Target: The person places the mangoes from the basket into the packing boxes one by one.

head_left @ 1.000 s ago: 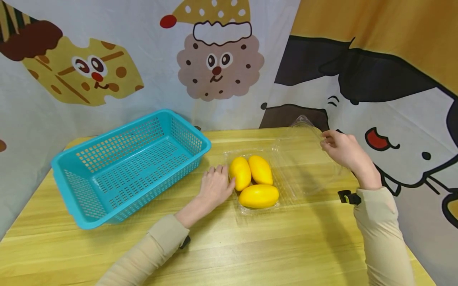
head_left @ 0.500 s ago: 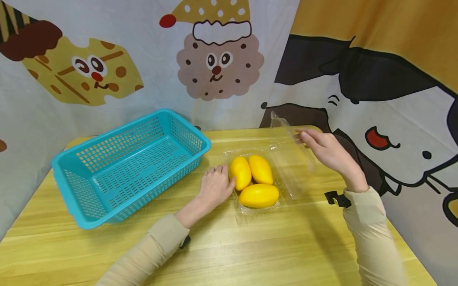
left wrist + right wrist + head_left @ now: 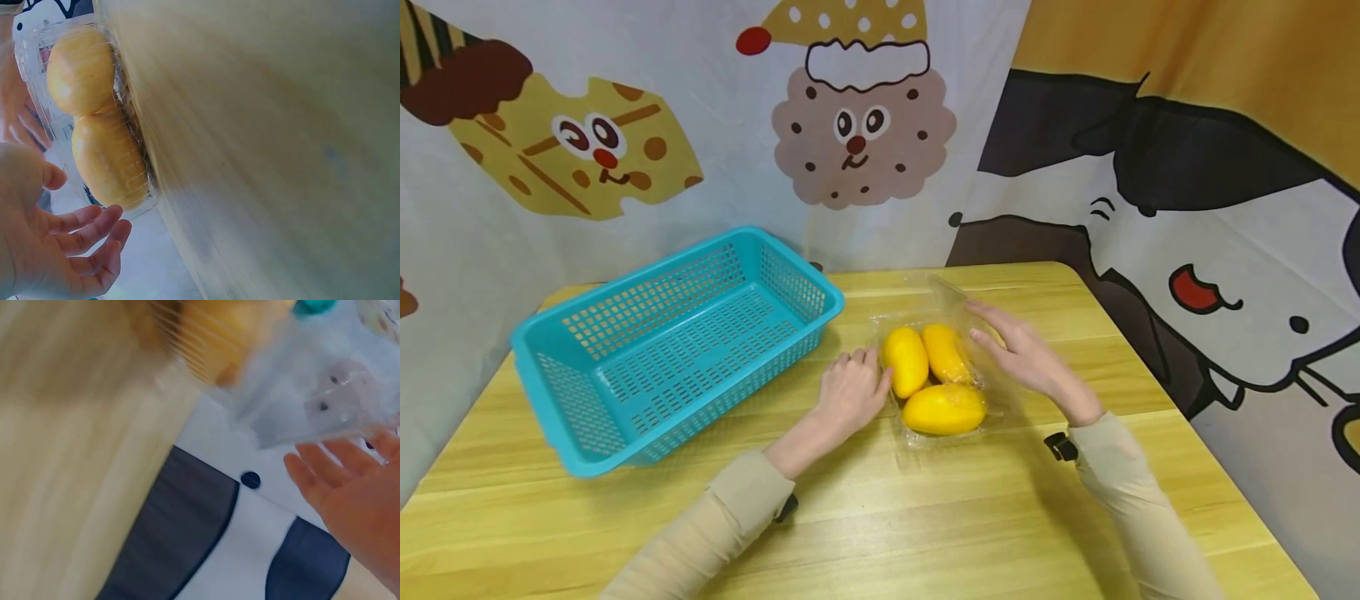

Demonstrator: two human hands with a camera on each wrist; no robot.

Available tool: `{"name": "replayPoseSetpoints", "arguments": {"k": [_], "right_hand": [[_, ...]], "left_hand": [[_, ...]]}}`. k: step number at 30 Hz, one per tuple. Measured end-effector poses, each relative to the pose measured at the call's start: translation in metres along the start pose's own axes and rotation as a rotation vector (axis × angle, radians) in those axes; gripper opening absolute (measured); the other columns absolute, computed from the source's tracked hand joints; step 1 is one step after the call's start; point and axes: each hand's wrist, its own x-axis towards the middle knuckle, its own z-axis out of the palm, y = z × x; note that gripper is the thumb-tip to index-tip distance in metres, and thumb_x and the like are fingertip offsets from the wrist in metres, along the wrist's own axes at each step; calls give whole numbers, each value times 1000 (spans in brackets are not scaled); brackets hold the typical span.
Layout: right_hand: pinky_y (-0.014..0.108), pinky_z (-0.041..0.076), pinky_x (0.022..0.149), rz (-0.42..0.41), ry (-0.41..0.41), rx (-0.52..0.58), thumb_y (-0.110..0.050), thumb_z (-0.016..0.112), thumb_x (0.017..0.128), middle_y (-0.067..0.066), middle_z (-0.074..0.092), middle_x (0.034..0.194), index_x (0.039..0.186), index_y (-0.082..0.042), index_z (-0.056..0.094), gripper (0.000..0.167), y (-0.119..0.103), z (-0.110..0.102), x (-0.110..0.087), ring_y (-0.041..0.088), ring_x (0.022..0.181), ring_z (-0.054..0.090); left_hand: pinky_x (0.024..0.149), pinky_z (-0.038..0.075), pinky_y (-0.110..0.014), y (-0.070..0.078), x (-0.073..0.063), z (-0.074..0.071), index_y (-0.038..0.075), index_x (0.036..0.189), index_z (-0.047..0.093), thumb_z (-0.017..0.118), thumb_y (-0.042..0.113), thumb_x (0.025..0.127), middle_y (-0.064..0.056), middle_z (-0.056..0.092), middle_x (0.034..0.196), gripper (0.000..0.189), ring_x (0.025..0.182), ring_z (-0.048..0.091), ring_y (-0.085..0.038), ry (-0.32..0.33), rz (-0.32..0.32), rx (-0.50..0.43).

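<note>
Three yellow mangoes, one at left (image 3: 906, 362), one at the back (image 3: 943, 346) and one in front (image 3: 943, 410), lie in a clear plastic clamshell box (image 3: 916, 441). Its hinged lid (image 3: 950, 292) stands tilted over the box from the right. My right hand (image 3: 1018, 352) has its fingers extended against the outside of the lid; in the right wrist view they meet the lid (image 3: 294, 419) near its edge. At the box's left side rests my left hand (image 3: 852, 390), fingers loosely bent and thumb apart, right by the rim in the left wrist view.
A turquoise perforated basket (image 3: 681, 407) stands on the wooden table (image 3: 880, 533) to the left, with nothing seen inside. Behind the table hangs a cartoon-printed cloth (image 3: 880, 233), close to its back edge.
My right hand has swung the lid leftward, from lying far open to leaning over the mangoes, and its fingers have straightened. The left hand has stayed beside the box.
</note>
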Motion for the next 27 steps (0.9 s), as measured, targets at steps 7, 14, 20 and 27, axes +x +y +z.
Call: {"name": "replayPoseSetpoints", "arguments": {"k": [7,14,20,27], "right_hand": [[60,25,112,24,34,-67,-38,47,99,18,27,155,146,-7,34,58,5,21,-2,41,141,28],[62,28,110,153,2,-121,-51,48,94,24,23,154,150,-4,22,78,4,30,-6,46,138,29],[56,30,112,223,2,-115,-56,46,93,30,32,149,147,6,24,85,6,32,-7,45,136,34],[56,38,106,257,-7,-124,-59,44,93,29,42,143,145,4,30,83,7,33,-8,44,129,44]], "left_hand": [[65,57,-37,0,-3,-3,-4,123,57,50,31,97,-19,69,103,45,84,66,-32,-48,-12,-62],[47,42,-21,2,-8,-10,0,99,64,51,26,96,-11,66,80,29,60,55,-18,-87,8,-134],[44,37,-16,9,-17,-18,-2,101,64,50,27,97,-13,66,83,32,54,48,-13,-170,20,-191],[41,34,-16,16,-28,-25,-5,113,61,48,32,97,-13,64,81,42,47,41,-9,-267,14,-241]]}}
